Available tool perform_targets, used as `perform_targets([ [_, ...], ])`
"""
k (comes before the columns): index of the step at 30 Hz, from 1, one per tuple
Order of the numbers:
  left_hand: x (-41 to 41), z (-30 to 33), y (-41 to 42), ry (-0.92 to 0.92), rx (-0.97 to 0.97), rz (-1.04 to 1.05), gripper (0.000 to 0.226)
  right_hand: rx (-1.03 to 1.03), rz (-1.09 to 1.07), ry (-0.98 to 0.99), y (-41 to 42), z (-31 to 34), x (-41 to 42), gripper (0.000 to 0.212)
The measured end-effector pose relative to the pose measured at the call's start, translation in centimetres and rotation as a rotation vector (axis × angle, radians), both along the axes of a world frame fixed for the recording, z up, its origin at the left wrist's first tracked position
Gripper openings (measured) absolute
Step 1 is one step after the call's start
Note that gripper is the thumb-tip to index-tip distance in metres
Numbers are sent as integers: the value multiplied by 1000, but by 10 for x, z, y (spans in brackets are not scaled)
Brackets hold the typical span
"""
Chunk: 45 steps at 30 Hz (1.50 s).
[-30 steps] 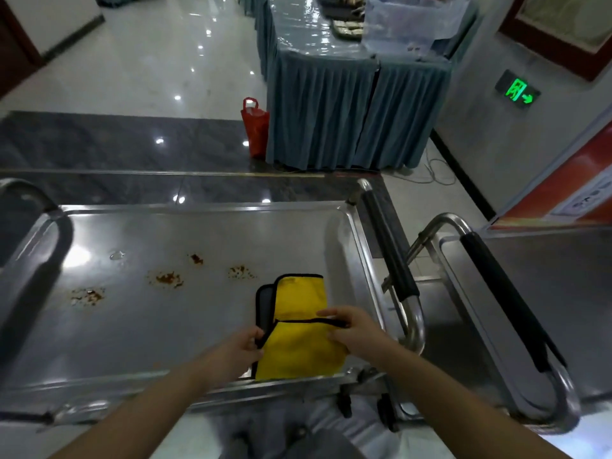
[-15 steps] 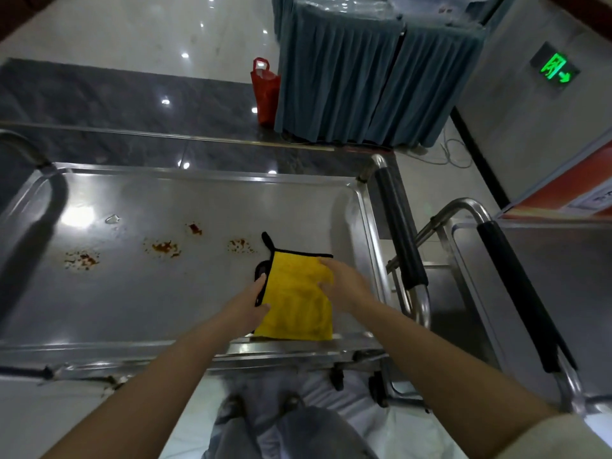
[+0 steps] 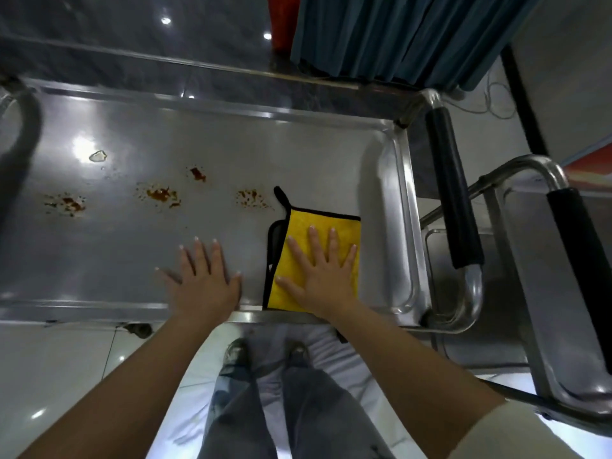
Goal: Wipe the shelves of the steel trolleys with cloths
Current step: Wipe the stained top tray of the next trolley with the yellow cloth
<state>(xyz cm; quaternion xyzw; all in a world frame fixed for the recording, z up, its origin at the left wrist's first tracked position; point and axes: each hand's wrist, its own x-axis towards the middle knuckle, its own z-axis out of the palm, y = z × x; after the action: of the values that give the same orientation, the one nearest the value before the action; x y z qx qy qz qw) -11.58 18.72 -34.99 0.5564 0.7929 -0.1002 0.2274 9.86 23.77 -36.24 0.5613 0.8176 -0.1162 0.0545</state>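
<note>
A folded yellow cloth (image 3: 331,220) with black trim lies on the top shelf of the steel trolley (image 3: 298,154), near its right front corner. My right hand (image 3: 323,273) lies flat on the cloth, fingers spread, not gripping it. My left hand (image 3: 203,276) rests flat on the bare steel just left of the cloth, fingers apart. Brown-orange stains sit in a row across the shelf: one (image 3: 251,197) just left of the cloth's far corner, another (image 3: 160,194) further left, and one (image 3: 66,203) near the left end.
The trolley's black-padded handle (image 3: 453,187) runs along its right end. A second steel trolley (image 3: 543,293) with its own padded handle (image 3: 576,253) stands close on the right. A blue skirted table (image 3: 397,34) and a red bag (image 3: 281,21) stand beyond.
The cloth was folded over and laid flat. My right hand moved onto it and spread out; my left hand let go and settled on the steel to its left. The view tilted down.
</note>
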Motion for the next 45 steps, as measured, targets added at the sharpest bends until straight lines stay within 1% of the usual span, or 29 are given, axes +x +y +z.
perform_targets([
  [4,10,-1,6,-52,-5,65,87,41,23,-27,-13,-3,27,79],
  [7,9,5,4,-74,-62,57,104,10,-21,-35,-20,-2,47,78],
  [9,9,10,6,-78,-109,58,114,-11,-2,-41,-13,-1,59,78],
  [13,8,21,20,-49,-250,49,129,-39,41,-37,31,0,63,77],
  [18,5,21,29,-33,-374,18,148,-23,-47,-15,125,-1,42,79],
  [22,8,20,38,-6,-395,23,151,-27,-126,24,189,-5,34,78],
  [25,12,26,48,-3,-401,42,149,-28,-152,42,203,-4,33,72],
  [28,14,30,52,-3,-424,39,148,-23,-173,48,185,-2,38,65],
  [31,14,33,51,-20,-435,36,149,-25,-180,55,137,0,44,63],
  [34,10,28,47,-30,-420,30,151,-22,-143,40,85,-1,51,60],
  [37,6,21,42,-7,-434,46,153,-43,-117,27,77,-4,56,58],
  [40,5,17,40,15,-449,70,154,-36,-132,31,113,-3,46,57],
  [45,6,13,44,25,-424,59,154,-66,-201,67,221,2,31,57],
])
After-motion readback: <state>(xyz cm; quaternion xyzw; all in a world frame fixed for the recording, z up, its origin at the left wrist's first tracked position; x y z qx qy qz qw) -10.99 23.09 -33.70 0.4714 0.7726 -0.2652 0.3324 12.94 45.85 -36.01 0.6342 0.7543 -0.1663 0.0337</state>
